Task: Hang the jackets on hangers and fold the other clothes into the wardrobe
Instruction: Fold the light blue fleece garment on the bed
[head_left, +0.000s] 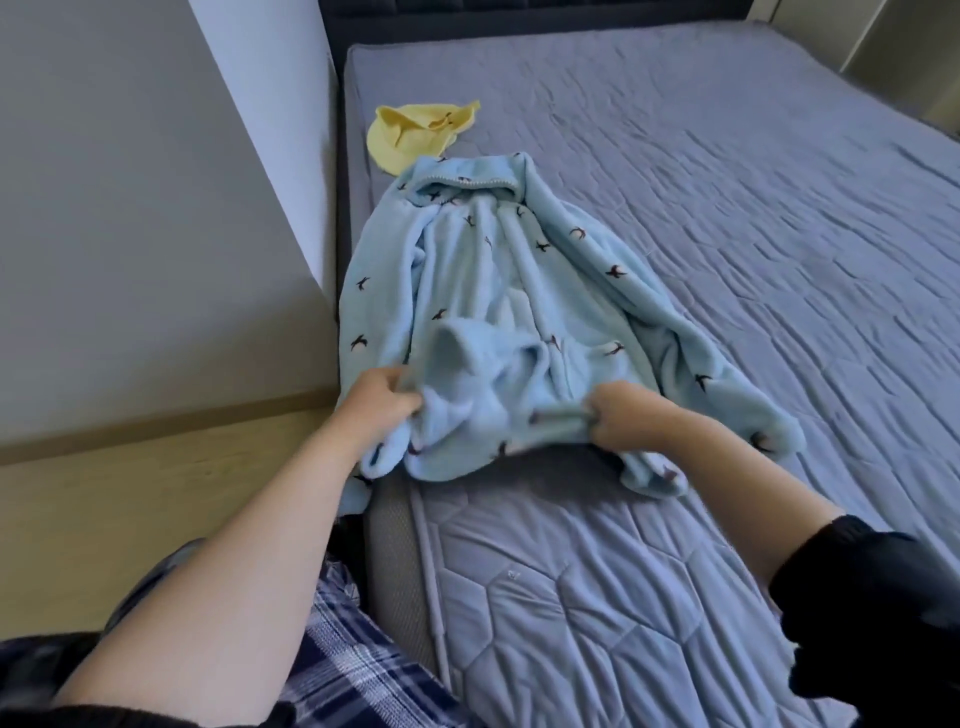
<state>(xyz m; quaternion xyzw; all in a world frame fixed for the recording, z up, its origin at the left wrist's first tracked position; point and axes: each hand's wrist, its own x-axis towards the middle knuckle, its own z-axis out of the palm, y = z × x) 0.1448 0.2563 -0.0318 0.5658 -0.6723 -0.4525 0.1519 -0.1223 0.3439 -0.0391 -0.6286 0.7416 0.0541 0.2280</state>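
Note:
A light blue fleece top (498, 291) printed with small dark birds lies spread on the grey-blue bed (727, 218), collar away from me and one sleeve trailing to the right. My left hand (382, 397) grips the bunched near hem on its left side. My right hand (621, 415) grips the same hem further right. The hem is rumpled and lifted a little between them. A yellow garment (415, 132) lies crumpled beyond the collar, near the bed's left edge.
A grey wall panel (145, 208) and a pale wooden floor (156, 509) run along the left of the bed. The quilted mattress (571, 597) reaches toward me. A dark headboard (519, 15) closes the far end.

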